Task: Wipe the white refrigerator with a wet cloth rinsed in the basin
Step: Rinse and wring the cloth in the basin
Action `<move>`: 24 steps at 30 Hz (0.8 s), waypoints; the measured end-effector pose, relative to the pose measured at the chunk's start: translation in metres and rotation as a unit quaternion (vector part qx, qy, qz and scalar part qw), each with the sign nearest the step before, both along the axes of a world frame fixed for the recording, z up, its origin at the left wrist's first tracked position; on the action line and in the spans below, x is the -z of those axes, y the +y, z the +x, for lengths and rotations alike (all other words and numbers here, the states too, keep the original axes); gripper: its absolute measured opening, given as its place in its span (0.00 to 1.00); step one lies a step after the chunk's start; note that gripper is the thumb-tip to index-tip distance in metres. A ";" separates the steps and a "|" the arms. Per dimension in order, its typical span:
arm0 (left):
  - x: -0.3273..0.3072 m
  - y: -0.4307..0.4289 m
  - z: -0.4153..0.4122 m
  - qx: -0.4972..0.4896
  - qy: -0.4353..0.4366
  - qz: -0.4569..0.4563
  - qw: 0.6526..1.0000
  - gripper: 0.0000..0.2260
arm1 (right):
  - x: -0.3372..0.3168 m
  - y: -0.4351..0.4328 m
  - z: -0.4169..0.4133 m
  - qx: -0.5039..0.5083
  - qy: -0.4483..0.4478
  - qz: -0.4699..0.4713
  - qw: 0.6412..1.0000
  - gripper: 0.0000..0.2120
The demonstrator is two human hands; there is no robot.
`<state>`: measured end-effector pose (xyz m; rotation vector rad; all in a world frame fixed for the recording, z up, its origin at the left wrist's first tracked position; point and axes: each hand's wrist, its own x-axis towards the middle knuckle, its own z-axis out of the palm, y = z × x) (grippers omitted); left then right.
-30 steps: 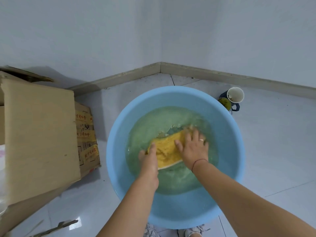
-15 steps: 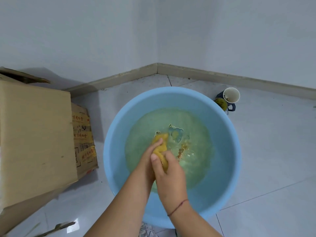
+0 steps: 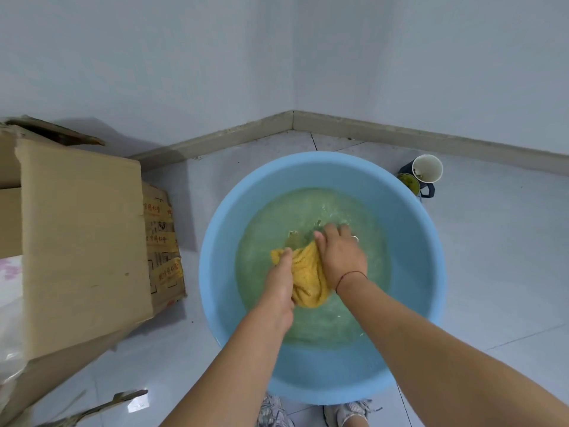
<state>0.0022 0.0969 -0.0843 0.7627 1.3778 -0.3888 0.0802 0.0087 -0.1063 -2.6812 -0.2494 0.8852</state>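
Here both hands bunch the yellow cloth (image 3: 308,274) in the water of the blue basin (image 3: 415,241), the left hand (image 3: 278,280) closed around one end and the right hand (image 3: 340,258) pressing and gripping the other, apparently to scrub it clean.

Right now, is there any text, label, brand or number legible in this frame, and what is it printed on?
Red printed characters on yellow tape strips on the side of the cardboard box: present in several rows, too blurred to read.
Small black printed symbols on the same box side: too small to read.
Blue basin, yellow cloth, white cup: no text visible.
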 end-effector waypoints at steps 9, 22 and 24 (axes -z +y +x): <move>0.008 0.008 -0.015 -0.038 0.049 -0.029 0.998 0.32 | 0.015 -0.022 -0.011 -0.003 0.030 -0.125 0.992 0.24; -0.008 0.022 -0.004 -0.031 -0.067 -0.120 0.990 0.13 | -0.115 0.013 -0.093 0.100 0.118 0.222 0.963 0.12; -0.008 0.018 -0.006 -0.010 -0.062 -0.094 0.994 0.11 | -0.112 0.019 -0.088 0.104 0.074 0.178 0.976 0.18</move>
